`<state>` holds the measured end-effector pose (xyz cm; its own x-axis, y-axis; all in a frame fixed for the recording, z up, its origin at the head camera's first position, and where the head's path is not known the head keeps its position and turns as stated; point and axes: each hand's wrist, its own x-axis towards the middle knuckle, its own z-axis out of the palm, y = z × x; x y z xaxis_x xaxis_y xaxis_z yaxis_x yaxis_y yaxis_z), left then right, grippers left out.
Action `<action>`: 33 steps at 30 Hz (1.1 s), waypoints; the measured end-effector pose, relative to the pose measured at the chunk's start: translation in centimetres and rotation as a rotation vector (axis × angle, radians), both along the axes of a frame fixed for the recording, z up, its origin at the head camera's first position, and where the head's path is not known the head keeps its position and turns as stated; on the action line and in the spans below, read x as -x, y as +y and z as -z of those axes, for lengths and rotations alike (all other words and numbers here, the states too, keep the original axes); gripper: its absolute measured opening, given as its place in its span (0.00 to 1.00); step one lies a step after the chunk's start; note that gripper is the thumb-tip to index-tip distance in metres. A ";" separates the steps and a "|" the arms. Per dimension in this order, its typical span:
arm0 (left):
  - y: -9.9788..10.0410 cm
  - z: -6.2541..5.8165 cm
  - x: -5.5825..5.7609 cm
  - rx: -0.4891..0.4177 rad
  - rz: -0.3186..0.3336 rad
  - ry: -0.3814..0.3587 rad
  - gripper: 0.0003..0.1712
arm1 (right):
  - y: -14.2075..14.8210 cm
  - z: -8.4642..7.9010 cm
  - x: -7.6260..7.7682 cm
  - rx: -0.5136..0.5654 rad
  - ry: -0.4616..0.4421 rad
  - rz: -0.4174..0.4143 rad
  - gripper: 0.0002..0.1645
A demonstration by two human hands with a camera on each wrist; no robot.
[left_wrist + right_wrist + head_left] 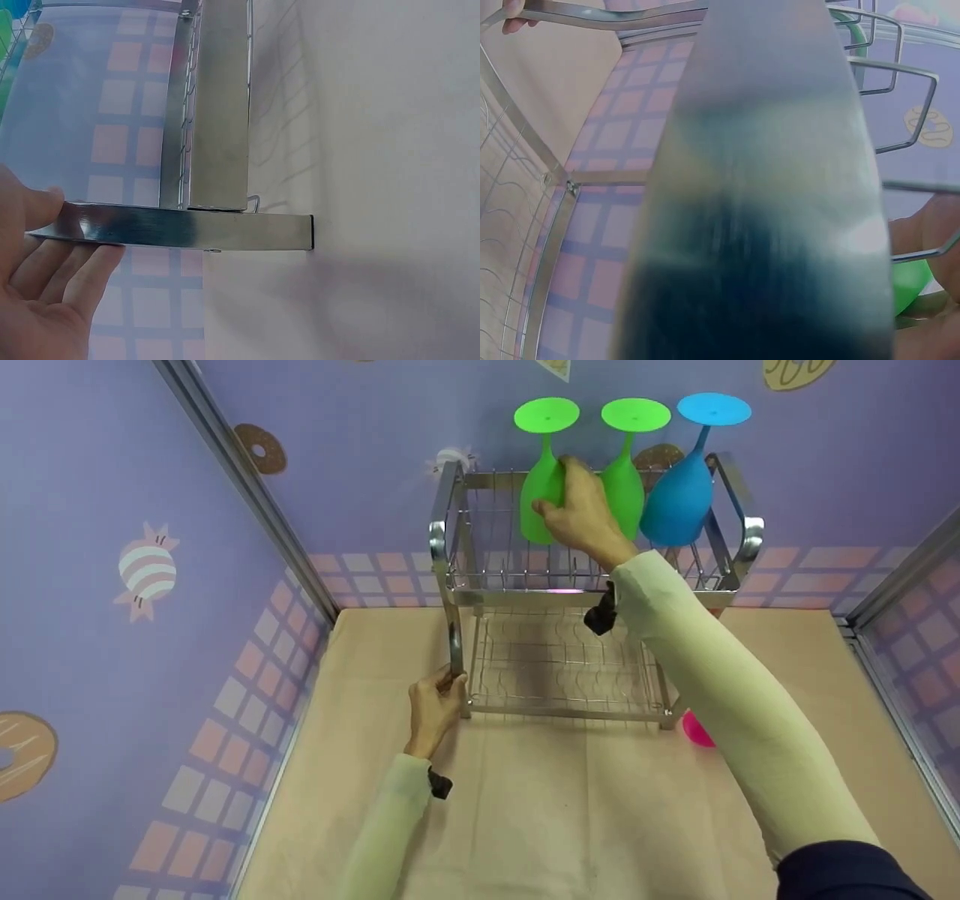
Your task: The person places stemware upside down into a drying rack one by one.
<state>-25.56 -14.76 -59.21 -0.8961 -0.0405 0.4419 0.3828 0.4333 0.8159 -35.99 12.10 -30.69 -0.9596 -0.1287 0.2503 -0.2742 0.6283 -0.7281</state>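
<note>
Green leftmost goblet [540, 472], inverted near the left edge of the rack's [510, 598] upper tier in the head view, looks light and slick, best held round the bowl [535, 526], where the right hand's [586, 512] fingers pinch. Left wrist: left hand's [46, 279] fingers pinch a stiff-looking upright [161, 226]. Right wrist: rail [757, 240] hides most.

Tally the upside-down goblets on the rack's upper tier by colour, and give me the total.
Green goblets: 2
Blue goblet: 1
Total: 3

passable: between rack tiers [562, 712] | blocking above: green goblets [538, 481], blue goblet [679, 502], front rail [517, 598]
</note>
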 end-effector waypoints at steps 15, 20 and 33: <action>0.1 -0.1 -0.1 0.006 -0.019 -0.012 0.09 | 1.2 -1.7 -2.6 -0.029 0.025 0.013 0.40; 0.2 -0.1 0.1 0.007 -0.019 0.011 0.09 | 2.2 -2.2 -4.4 -0.005 0.062 -0.020 0.40; 0.2 0.0 0.0 0.007 -0.007 0.018 0.08 | 6.5 -3.0 -10.3 0.099 0.196 -0.083 0.31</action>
<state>-25.56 -14.58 -59.22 -0.8879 -0.0435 0.4579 0.3940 0.4417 0.8060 -25.69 18.61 -27.66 -0.8784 -0.1702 0.4466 -0.4643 0.5256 -0.7129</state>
